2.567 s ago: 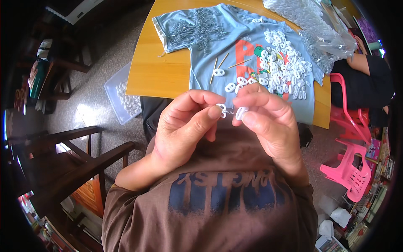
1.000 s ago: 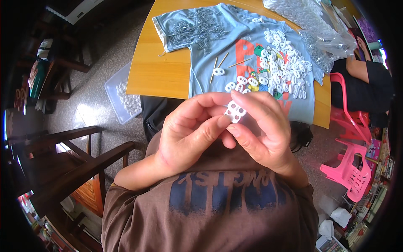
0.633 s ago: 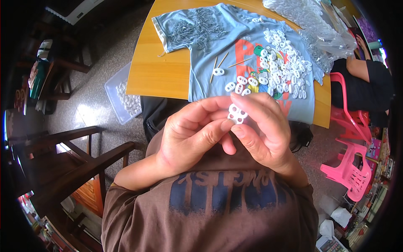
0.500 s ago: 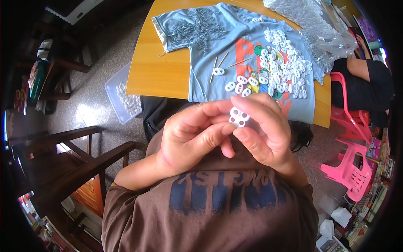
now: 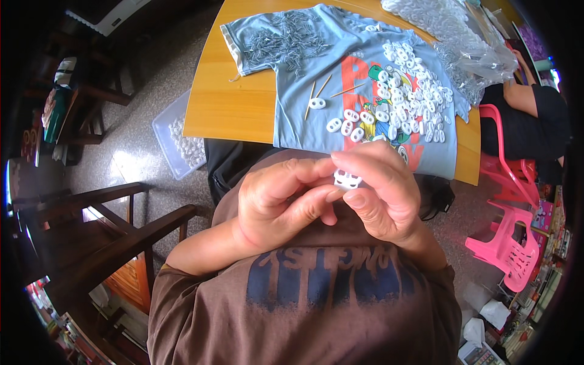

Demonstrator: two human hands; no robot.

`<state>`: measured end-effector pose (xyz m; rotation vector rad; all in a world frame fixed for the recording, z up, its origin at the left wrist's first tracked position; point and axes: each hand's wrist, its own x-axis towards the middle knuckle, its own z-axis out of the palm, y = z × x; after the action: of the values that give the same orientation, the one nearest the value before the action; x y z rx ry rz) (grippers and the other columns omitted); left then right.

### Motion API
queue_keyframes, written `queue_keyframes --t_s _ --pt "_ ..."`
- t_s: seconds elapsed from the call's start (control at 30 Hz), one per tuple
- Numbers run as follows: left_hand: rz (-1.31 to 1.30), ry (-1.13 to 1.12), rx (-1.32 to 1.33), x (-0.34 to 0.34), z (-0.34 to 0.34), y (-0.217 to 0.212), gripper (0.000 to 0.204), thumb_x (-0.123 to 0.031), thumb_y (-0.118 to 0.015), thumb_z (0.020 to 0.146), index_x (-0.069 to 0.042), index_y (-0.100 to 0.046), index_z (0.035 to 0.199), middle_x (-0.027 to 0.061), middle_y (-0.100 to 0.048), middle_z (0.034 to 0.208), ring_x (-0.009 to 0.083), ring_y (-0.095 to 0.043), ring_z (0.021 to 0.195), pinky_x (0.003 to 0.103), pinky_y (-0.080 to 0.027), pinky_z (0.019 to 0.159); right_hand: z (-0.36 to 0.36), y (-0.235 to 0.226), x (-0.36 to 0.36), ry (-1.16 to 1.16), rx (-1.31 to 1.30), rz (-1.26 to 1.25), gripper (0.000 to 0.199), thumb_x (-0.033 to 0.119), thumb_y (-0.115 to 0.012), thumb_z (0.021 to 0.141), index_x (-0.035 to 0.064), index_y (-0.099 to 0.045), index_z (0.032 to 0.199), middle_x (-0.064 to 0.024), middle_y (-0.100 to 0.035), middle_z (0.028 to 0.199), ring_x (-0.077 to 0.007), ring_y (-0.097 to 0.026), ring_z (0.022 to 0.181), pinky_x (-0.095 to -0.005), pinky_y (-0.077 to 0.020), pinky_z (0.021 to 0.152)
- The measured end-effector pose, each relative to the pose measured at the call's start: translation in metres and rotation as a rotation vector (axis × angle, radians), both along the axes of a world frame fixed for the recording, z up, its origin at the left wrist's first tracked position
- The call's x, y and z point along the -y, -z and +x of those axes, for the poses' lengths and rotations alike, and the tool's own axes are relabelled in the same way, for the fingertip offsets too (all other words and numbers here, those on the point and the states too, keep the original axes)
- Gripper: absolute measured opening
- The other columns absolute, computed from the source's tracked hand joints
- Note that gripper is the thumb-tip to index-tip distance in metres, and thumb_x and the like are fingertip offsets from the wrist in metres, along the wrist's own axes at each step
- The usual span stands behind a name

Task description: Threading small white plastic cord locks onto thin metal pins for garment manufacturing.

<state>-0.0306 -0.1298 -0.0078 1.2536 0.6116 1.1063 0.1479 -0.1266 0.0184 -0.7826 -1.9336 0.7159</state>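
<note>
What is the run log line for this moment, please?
left hand: holding white two-hole cord-lock pieces | right hand: holding same pieces | light-blue T-shirt: on wooden table, under metal springs

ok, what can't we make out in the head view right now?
White pieces, far side: head view, hidden by left hand and right hand.
Metal bits, exact shape and count: head view, too small and tangled.
Plastic bag, far end: head view, cut off by top edge.
Other person: head view, partly lost in dark right rim.
</note>
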Motion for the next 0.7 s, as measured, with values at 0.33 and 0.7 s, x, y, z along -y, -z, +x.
queue_keyframes --t_s 0.33,0.7 --pt "0.0 -0.035 0.105 0.002 0.009 -0.002 0.026 0.002 -0.061 0.082 0.007 -0.055 0.106 0.0109 -0.064 0.086 0.0094 -0.061 0.061 0.019 -0.048 0.051 -0.009 0.007 0.0 0.021 -0.102 0.033 0.029 0.013 -0.048 0.091 -0.0066 -0.052 0.113 -0.0123 -0.055 0.089 -0.0149 -0.052 0.069 -0.0259 -0.044 0.06" --pt "0.128 -0.105 0.036 0.001 0.012 -0.002 0.012 0.001 -0.061 0.082 0.004 -0.056 0.093 0.0096 -0.064 0.077 0.0086 -0.06 0.055 0.02 -0.046 0.047 -0.016 0.02 -0.007 0.054 -0.174 0.179 0.022 0.012 -0.045 0.092 -0.006 -0.052 0.104 -0.0128 -0.054 0.083 -0.0171 -0.05 0.064 -0.0281 -0.0423 0.056"
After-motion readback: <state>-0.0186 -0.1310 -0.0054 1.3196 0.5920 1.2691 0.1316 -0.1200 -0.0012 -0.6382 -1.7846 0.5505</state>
